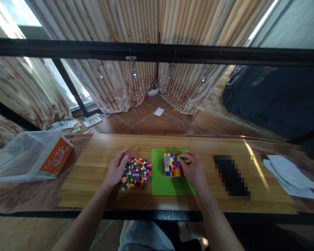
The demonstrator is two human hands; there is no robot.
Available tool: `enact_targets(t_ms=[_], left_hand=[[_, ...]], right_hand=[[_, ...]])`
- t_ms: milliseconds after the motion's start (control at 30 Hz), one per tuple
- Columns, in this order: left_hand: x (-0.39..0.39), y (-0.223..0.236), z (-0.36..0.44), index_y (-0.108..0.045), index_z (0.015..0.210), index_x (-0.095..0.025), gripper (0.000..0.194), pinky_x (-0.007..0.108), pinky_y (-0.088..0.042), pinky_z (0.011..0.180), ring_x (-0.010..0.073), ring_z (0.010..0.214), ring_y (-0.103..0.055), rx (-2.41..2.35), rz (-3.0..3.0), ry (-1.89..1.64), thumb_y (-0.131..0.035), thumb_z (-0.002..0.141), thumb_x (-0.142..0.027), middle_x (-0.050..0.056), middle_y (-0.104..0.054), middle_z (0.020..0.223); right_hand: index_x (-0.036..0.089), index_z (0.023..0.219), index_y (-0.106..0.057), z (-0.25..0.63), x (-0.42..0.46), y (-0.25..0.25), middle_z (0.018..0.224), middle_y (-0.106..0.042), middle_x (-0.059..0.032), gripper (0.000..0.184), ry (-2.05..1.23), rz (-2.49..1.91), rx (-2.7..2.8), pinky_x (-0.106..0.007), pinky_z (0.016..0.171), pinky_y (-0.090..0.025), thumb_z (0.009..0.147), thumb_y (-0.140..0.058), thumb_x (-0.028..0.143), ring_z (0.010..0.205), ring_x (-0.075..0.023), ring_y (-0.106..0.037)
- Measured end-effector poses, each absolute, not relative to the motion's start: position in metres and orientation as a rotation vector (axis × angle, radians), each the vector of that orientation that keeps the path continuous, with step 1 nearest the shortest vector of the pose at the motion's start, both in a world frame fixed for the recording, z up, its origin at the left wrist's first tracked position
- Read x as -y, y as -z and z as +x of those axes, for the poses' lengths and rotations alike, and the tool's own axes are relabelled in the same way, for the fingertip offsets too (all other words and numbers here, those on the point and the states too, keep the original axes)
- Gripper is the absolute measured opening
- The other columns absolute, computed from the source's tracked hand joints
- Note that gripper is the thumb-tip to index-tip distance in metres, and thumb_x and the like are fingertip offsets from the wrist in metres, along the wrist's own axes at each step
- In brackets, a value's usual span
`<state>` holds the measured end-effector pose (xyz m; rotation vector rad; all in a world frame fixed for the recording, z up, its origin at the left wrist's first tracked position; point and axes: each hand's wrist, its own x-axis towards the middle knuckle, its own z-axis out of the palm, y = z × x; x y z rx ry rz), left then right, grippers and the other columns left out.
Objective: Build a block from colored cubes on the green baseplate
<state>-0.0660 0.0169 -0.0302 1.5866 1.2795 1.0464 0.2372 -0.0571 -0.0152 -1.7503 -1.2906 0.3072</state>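
Note:
A heap of small toy bricks (136, 171) in many colours lies loose on the wooden board. Beside its left edge rests my left hand (117, 169), fingers loosely bent and thumb apart, with no brick visible in it. To the right of the heap is a green studded baseplate (159, 184). A low multicoloured block of stacked bricks (172, 166) stands on it. My right hand (195, 170) is over the block's right side, thumb and forefinger pinched at its upper right. Whatever is between those fingertips is too small to make out.
A clear plastic bin (23, 153) with an orange label stands at the far left. A dark, blurred-out object (231, 177) lies right of the baseplate, and white papers (290, 174) lie farther right. A black metal bar (157, 52) crosses beyond the wooden board (94, 153).

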Motion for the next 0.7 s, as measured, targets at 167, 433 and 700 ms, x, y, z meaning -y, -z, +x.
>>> enact_targets(t_ms=[167,433,700], left_hand=[[-0.018,0.031,-0.067,-0.054,0.125,-0.015,0.055,0.039,-0.050,0.093,0.0229,0.096,-0.067,-1.290,1.611,-1.042,-0.048,0.087,-0.055,0.011,-0.070,0.108],[-0.018,0.032,-0.066,-0.054,0.125,-0.015,0.055,0.040,-0.049,0.094,0.0230,0.098,-0.066,-1.294,1.621,-1.041,-0.048,0.088,-0.055,0.010,-0.070,0.108],[-0.019,0.034,-0.067,-0.055,0.125,-0.016,0.057,0.040,-0.050,0.093,0.0234,0.094,-0.067,-1.292,1.613,-1.043,-0.049,0.087,-0.057,0.010,-0.070,0.107]], right_hand=[[0.021,0.083,-0.073,0.235,0.056,0.022,0.104,-0.058,-0.0090,0.019,-0.309,-1.718,1.306,-0.039,0.080,-0.052,0.080,-0.058,0.033,0.096,-0.0224,-0.058],[0.021,0.081,-0.072,0.236,0.055,0.024,0.107,-0.058,-0.0089,0.020,-0.367,-1.648,1.245,-0.038,0.079,-0.053,0.082,-0.059,0.036,0.095,-0.0207,-0.058],[0.022,0.079,-0.074,0.240,0.056,0.027,0.108,-0.059,-0.0097,0.022,-0.358,-1.656,1.219,-0.038,0.076,-0.053,0.080,-0.060,0.039,0.097,-0.0220,-0.059]])
